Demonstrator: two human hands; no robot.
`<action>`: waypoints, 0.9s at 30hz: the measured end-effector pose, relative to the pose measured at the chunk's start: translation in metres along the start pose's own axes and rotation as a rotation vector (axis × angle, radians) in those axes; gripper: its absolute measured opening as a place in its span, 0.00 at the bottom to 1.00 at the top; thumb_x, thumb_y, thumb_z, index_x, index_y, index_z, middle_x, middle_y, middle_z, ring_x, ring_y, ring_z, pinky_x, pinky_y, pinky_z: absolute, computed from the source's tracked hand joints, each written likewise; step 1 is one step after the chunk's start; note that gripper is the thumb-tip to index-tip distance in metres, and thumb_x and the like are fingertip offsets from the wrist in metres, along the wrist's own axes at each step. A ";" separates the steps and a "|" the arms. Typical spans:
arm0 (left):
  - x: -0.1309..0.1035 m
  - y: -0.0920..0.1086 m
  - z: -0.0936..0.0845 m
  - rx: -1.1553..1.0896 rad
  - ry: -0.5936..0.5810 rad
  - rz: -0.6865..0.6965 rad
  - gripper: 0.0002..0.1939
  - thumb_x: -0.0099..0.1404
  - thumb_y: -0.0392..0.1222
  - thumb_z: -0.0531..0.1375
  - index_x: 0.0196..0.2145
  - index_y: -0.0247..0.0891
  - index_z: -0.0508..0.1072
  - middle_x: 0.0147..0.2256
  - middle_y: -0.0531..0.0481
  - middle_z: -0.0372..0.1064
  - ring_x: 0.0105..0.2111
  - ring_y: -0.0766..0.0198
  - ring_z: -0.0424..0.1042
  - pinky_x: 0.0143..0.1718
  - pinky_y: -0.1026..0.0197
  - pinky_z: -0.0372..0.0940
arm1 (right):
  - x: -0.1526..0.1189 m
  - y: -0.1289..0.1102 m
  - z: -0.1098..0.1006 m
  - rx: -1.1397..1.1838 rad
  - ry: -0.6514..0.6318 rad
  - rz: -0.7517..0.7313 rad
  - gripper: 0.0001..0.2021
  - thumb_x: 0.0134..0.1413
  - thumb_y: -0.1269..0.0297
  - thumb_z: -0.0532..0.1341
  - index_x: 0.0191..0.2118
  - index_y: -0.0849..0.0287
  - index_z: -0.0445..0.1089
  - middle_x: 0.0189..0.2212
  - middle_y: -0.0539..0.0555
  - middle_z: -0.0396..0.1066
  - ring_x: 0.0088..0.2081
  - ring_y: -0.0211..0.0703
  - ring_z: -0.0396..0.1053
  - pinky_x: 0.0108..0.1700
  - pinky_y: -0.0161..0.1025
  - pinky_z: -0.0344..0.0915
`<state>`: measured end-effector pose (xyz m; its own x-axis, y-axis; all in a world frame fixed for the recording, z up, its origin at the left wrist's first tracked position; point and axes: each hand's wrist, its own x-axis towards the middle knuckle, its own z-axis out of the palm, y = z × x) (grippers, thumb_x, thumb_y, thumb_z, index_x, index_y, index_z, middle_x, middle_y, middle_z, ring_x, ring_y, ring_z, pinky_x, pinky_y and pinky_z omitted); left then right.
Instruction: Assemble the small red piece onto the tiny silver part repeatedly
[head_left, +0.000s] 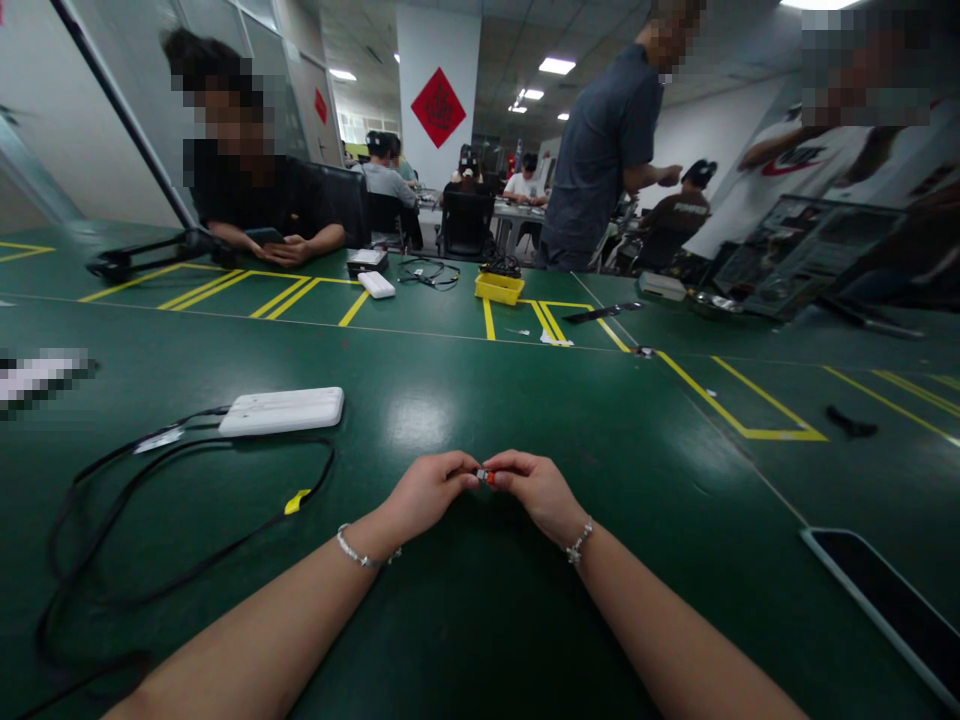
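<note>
Over the middle of the green table (465,620), my left hand (426,492) and my right hand (544,494) meet fingertip to fingertip. Between them is a small grey-and-orange piece (485,477), pinched from both sides. Its grey part lies toward the left fingers and its orange part toward the right ones. Fingers cover much of it, and it is too small to tell its exact kind or whether it is one part or two. Both hands are closed in a pinch, just above the tabletop.
A white power bank (283,411) with a looped black cable (127,480) lies to the left. At right rests a phone (892,610). Farther back are a yellow tray (499,290), a white box (376,285) and an open computer case (802,255). Several people sit or stand beyond.
</note>
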<state>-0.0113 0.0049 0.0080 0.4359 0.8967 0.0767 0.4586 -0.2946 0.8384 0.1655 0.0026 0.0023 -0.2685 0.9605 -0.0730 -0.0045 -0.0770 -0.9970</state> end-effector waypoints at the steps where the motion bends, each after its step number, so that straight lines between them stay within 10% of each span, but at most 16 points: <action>1: 0.000 0.000 0.000 0.001 0.001 -0.001 0.09 0.57 0.40 0.52 0.33 0.39 0.70 0.29 0.55 0.70 0.29 0.67 0.67 0.31 0.66 0.59 | 0.000 -0.001 0.001 0.002 0.004 0.006 0.06 0.38 0.69 0.62 0.29 0.59 0.71 0.28 0.49 0.71 0.31 0.36 0.67 0.38 0.36 0.61; 27: 0.002 -0.002 0.001 -0.002 0.036 0.037 0.11 0.58 0.40 0.53 0.37 0.41 0.71 0.32 0.53 0.71 0.32 0.66 0.67 0.34 0.66 0.60 | -0.002 -0.002 0.002 0.223 -0.160 0.089 0.12 0.45 0.62 0.60 0.38 0.59 0.69 0.33 0.54 0.70 0.35 0.38 0.67 0.40 0.40 0.62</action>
<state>-0.0107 0.0070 0.0056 0.4243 0.8965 0.1272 0.4408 -0.3272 0.8358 0.1645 0.0001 0.0042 -0.4261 0.8942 -0.1371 -0.1809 -0.2326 -0.9556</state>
